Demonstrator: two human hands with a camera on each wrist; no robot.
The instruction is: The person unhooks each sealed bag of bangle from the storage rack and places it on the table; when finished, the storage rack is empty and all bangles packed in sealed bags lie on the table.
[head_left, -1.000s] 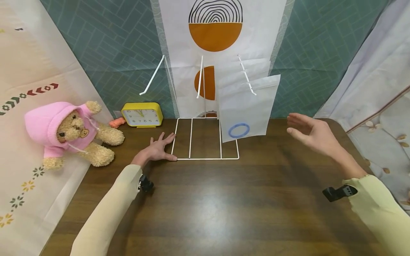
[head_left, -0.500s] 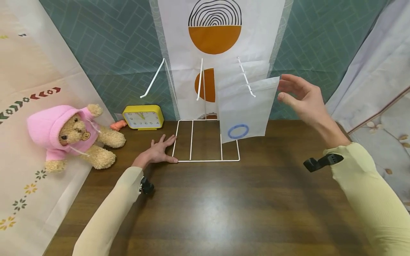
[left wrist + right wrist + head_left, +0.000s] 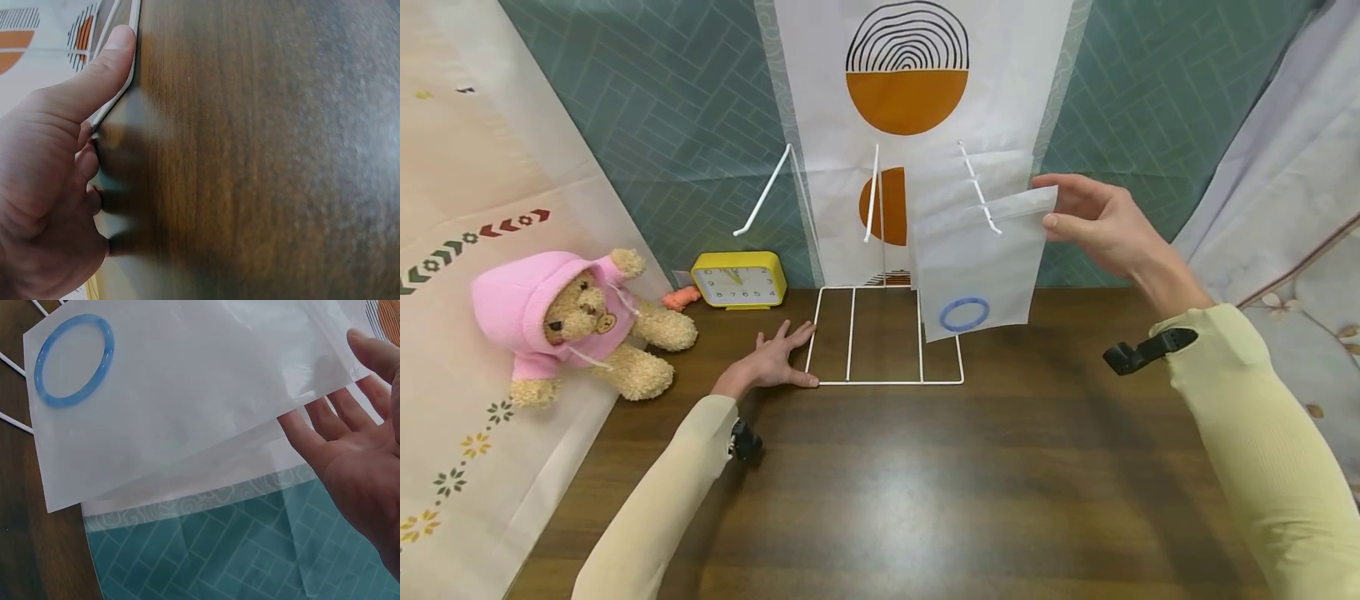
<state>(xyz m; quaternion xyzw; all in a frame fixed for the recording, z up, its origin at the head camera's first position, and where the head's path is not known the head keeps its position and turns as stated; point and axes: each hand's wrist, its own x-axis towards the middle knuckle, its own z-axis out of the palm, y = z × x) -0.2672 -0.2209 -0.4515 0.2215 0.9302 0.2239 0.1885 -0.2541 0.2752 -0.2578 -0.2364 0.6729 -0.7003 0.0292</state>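
My left hand [image 3: 769, 362] rests with spread fingers on the left front corner of a white wire display rack [image 3: 887, 383]. In the left wrist view its thumb [image 3: 115, 47] lies along the rack's wire. A clear zip bag [image 3: 981, 258] with a blue bangle [image 3: 964, 314] in it hangs at the front of the rack's right prong [image 3: 979, 193]. My right hand [image 3: 1101, 225] is at the bag's upper right edge. In the right wrist view, the thumb [image 3: 375, 353] overlaps the bag's front and the fairly straight fingers [image 3: 303, 434] reach behind it.
More clear bags [image 3: 1007, 171] hang behind on the same prong. The left prong [image 3: 763, 192] and middle prong [image 3: 872, 196] hold nothing. A yellow clock [image 3: 739, 281], a small orange object [image 3: 681, 297] and a teddy bear [image 3: 580, 325] in a pink hoodie stand left on the wooden table [image 3: 880, 492].
My right hand has come up and leftward from beside the rack to the bag's upper right edge. My left hand has stayed on the rack's corner.
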